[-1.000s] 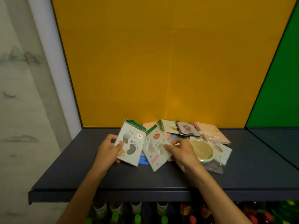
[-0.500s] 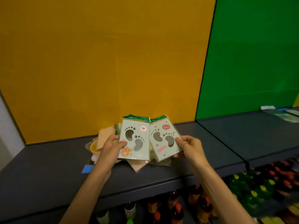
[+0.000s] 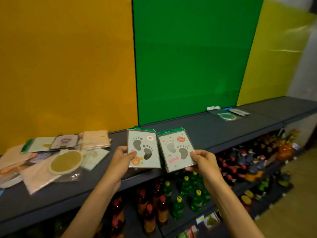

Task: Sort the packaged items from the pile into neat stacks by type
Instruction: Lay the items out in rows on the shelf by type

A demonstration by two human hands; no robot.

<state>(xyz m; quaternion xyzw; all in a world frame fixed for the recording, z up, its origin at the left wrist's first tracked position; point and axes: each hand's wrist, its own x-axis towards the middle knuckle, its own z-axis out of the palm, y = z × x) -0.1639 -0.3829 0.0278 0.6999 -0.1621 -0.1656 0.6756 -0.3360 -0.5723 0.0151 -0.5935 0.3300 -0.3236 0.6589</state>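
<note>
At about nine o'clock in my view I see the loose pile of plastic-wrapped packets (image 3: pixel 51 157) spread on the dark grey shelf top (image 3: pixel 205 133), in front of the orange back panel (image 3: pixel 68 66). In that pile a round yellowish disc in a clear bag (image 3: pixel 66 161) lies toward the front, with beige fabric-like packets (image 3: pixel 95 139) behind and beside it and a card with a purple picture (image 3: pixel 66 142) toward the wall; the edges are blurred, so I cannot count the items.

Near the centre, my left hand (image 3: pixel 121 158) pinches the lower left edge of a pale grey-green card packet with footprint cut-outs and a red heart (image 3: pixel 143 149), thumb on the front face. Just beside it at three o'clock, my right hand (image 3: pixel 204 160) clamps the lower right edge of a matching grey-green footprint packet with a red bear face (image 3: pixel 175 150), thumb on the front as well. Both packets have green tops, are held upright above the shelf's front edge, and almost touch along their inner sides.

Behind them stands the green back panel (image 3: pixel 188 57). At roughly two o'clock, well apart from the pile, a green round disc in a clear bag (image 3: pixel 226 116) and a small flat packet (image 3: pixel 239 112) lie on the shelf near a yellow-green panel (image 3: pixel 274 54). Below, at five o'clock, rows of coloured drink bottles (image 3: pixel 187 191) fill the lower shelf.
</note>
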